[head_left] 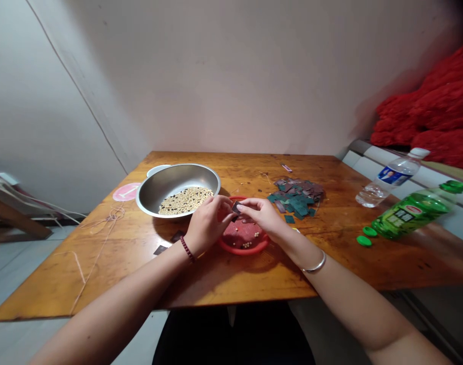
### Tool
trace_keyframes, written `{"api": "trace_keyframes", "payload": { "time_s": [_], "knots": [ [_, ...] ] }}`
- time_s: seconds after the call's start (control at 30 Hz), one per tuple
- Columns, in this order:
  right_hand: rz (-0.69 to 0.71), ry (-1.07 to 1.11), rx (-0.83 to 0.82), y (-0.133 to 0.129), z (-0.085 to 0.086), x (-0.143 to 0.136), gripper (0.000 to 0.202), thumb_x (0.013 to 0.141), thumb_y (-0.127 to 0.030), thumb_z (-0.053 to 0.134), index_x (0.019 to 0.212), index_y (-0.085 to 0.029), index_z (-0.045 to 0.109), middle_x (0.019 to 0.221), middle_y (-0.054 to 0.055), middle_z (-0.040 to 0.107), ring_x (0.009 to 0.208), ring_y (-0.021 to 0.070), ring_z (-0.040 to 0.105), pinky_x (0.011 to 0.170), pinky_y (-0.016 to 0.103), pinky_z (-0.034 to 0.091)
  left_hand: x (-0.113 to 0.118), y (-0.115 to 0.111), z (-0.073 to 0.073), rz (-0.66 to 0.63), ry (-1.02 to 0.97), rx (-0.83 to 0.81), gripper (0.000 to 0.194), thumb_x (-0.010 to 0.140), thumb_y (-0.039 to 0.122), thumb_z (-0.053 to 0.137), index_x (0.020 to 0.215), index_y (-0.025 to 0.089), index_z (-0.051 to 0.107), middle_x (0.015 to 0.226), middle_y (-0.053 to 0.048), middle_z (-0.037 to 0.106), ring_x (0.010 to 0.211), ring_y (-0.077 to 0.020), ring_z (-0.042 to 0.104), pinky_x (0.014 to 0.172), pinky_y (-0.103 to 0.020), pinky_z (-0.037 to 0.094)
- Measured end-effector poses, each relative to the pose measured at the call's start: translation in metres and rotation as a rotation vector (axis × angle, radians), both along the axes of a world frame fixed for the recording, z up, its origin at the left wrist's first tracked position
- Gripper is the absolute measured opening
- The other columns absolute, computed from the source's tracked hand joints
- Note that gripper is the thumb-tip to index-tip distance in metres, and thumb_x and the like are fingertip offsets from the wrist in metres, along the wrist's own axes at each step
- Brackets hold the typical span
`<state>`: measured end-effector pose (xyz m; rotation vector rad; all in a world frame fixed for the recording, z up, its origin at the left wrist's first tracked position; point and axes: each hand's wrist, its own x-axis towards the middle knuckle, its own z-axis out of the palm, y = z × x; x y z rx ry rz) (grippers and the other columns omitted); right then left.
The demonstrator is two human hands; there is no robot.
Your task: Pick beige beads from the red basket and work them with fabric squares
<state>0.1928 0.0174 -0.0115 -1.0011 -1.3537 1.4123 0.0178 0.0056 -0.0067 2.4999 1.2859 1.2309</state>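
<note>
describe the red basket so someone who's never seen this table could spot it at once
On the wooden table, find the big metal bowl holding a mix of pale and dark grains. Just right of it and slightly nearer the wearer sits a smaller, round red basket. Its red colour and the few grains visible inside set it apart from the silvery, fuller bowl.

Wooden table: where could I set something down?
Bare tabletop shows between the square pile and green caps, and between the thread and left forearm. It's crowded around the left hand and right hand, beside steel bowl and red basket.
</note>
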Motion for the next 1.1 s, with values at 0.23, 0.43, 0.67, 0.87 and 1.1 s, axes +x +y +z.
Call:
{"api": "trace_keyframes", "payload": {
  "time_s": [0.23,0.43,0.67,0.87,1.1],
  "knots": [
    [-0.025,0.039,-0.028,-0.0013,0.0004,-0.0014,0.031,0.064,-0.04,0.073,0.084,-0.017,0.069,0.08,0.004,0.069,0.068,0.0128,0.064,0.06,0.022,0.051,-0.0025,-0.003,0.0047,0.024,0.14,0.174,0.015,0.083,0.03,0.058,0.093,0.02,0.053,0.082,-0.001,0.064,0.08,-0.0144,0.056,0.069,-0.026,0.047],
    [-0.056,0.055,-0.074,-0.002,0.0034,-0.0022,0.031,0.061,-0.04,0.074,0.08,-0.016,0.068,0.076,0.004,0.068,0.064,0.0117,0.062,0.059,0.022,0.05,-0.005,-0.0025,0.0056,0.006,0.239,0.249,0.014,0.085,0.028,0.053,0.096,0.019,0.054,0.087,-0.002,0.065,0.082,-0.0148,0.056,0.073,-0.027,0.048],
    [-0.094,0.06,-0.077,-0.0015,0.0038,-0.0032,0.032,0.061,-0.04,0.074,0.081,-0.015,0.067,0.074,0.003,0.067,0.061,0.0105,0.061,0.057,0.021,0.049,-0.0043,-0.0026,0.0061,-0.003,0.269,0.269,0.01,0.084,0.024,0.052,0.094,0.02,0.055,0.083,-0.001,0.066,0.08,-0.0148,0.057,0.07,-0.026,0.049],
    [-0.095,0.04,-0.049,-0.003,0.0048,-0.004,0.032,0.062,-0.04,0.074,0.08,-0.015,0.067,0.073,0.002,0.067,0.061,0.0103,0.061,0.057,0.022,0.05,-0.0031,-0.0024,0.0042,0.037,0.272,0.295,0.006,0.084,0.024,0.053,0.087,0.019,0.053,0.078,-0.001,0.063,0.076,-0.0138,0.056,0.065,-0.024,0.047],
    [-0.091,0.017,-0.028,-0.004,0.0051,-0.005,0.032,0.063,-0.041,0.073,0.081,-0.015,0.067,0.076,0.004,0.067,0.063,0.0121,0.062,0.058,0.023,0.05,-0.002,-0.0028,0.0035,0.053,0.219,0.246,0.008,0.083,0.026,0.055,0.086,0.019,0.053,0.079,-0.002,0.061,0.073,-0.0123,0.056,0.062,-0.023,0.046]
  ]
}}
